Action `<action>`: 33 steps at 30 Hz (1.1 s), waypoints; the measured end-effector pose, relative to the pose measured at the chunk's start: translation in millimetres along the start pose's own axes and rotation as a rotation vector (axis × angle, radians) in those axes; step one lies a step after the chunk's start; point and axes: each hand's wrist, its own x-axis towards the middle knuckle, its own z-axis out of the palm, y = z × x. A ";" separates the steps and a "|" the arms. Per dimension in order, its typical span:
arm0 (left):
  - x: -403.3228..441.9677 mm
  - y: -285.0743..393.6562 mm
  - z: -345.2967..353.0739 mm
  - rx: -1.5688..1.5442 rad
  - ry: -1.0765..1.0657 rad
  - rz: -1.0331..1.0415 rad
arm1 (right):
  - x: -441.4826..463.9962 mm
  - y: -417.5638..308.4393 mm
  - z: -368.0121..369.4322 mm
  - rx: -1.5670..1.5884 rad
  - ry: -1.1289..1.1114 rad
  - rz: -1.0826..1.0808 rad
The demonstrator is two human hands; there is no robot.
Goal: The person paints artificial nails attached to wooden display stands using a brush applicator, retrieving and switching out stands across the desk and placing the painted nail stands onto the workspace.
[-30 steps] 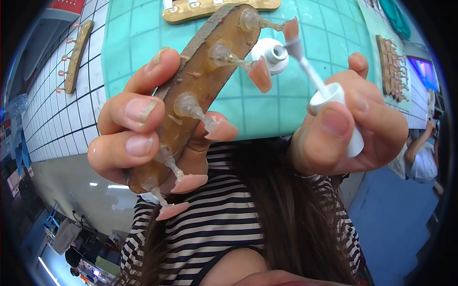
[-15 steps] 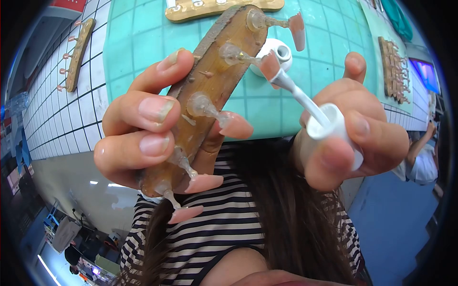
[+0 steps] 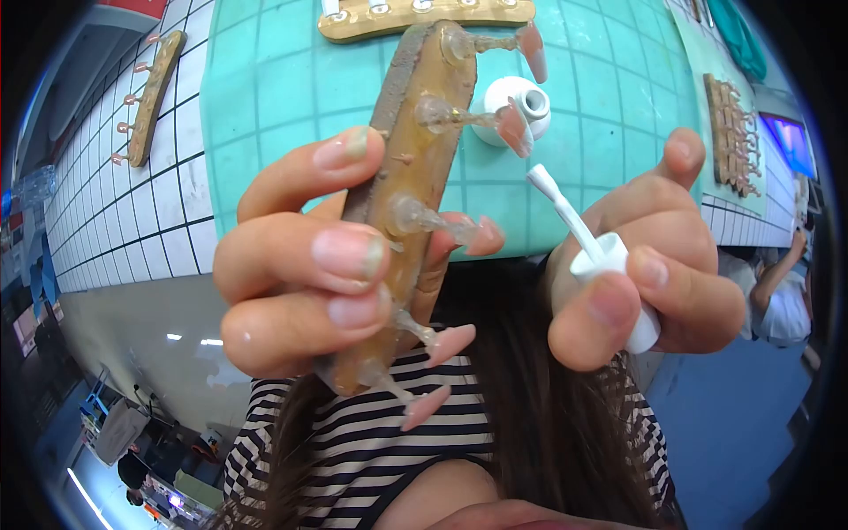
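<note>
My left hand [image 3: 305,256] grips a tilted wooden nail display stick [image 3: 411,168], its fingers wrapped round the lower half. Several pinkish false nails stand out from it on clear stems; the upper ones, such as this false nail [image 3: 514,128], have whitish tips. Between thumb and fingers, my right hand [image 3: 654,256] pinches the white cap of a nail polish brush [image 3: 565,212]. White polish coats the bristles, which sit just below and right of the second nail, apart from it. Behind that nail stands an uncapped white polish bottle [image 3: 503,93].
A green mat [image 3: 283,106] covers part of the white tiled table [image 3: 181,203]. Another wooden stick [image 3: 371,28] lies at the back, one more nail stick [image 3: 157,97] at the left, and a cluster of nail sticks [image 3: 731,132] at the right. Another person's arm [image 3: 779,274] shows far right.
The brush has come away from the second nail, moving down. My left hand has shifted right and slightly down, turning the stick more upright. That nail's tip now shows white.
</note>
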 end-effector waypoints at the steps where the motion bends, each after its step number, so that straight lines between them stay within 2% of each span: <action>1: -0.4 2.7 0.4 0.010 0.005 0.001 | 0.9 0.2 -3.4 -0.001 -0.061 -0.022; 2: -1.5 3.2 -1.3 0.009 -0.007 -0.016 | -2.0 5.1 2.5 0.050 0.016 -0.089; 5: -0.7 -5.8 -8.8 0.013 -0.096 0.067 | -6.5 5.4 10.1 0.071 0.107 -0.066; 9: -1.1 0.2 -9.8 -0.026 -0.128 -0.011 | -1.5 3.5 9.8 -0.107 0.011 -0.075; 11: -2.3 1.3 -1.0 0.007 0.020 -0.015 | -2.6 -1.5 6.3 -0.038 -0.010 0.012; 12: -1.7 -0.2 -2.7 0.007 0.019 -0.014 | -1.9 1.9 0.6 -0.038 -0.009 0.012; 14: -0.4 -3.5 -7.6 -0.077 -0.042 0.002 | -0.1 12.3 -13.2 0.180 -0.114 0.006; 15: -1.4 -4.9 -6.5 -0.078 -0.044 0.002 | -0.4 14.6 -11.2 0.179 -0.112 0.007; 17: -4.3 -7.6 -4.2 -0.258 -0.009 -0.015 | -2.2 18.2 -6.3 0.516 0.085 0.200; 22: -1.8 -8.1 -9.2 -0.237 -0.077 -0.011 | -0.4 18.4 -5.1 0.622 0.064 0.351; 23: -1.3 -8.4 -10.1 -0.229 -0.089 -0.011 | 1.3 20.5 -7.5 0.621 0.066 0.353; 25: -0.1 -7.6 -11.5 -0.217 -0.110 -0.007 | 4.1 26.2 -11.9 0.807 -0.113 0.333; 29: 0.8 -8.4 -11.6 -0.198 -0.131 0.000 | 3.1 25.4 -14.4 0.710 -0.142 0.325; 33: -0.2 -7.9 -11.0 -0.176 -0.127 0.004 | 2.5 25.5 -12.4 0.820 -0.088 0.269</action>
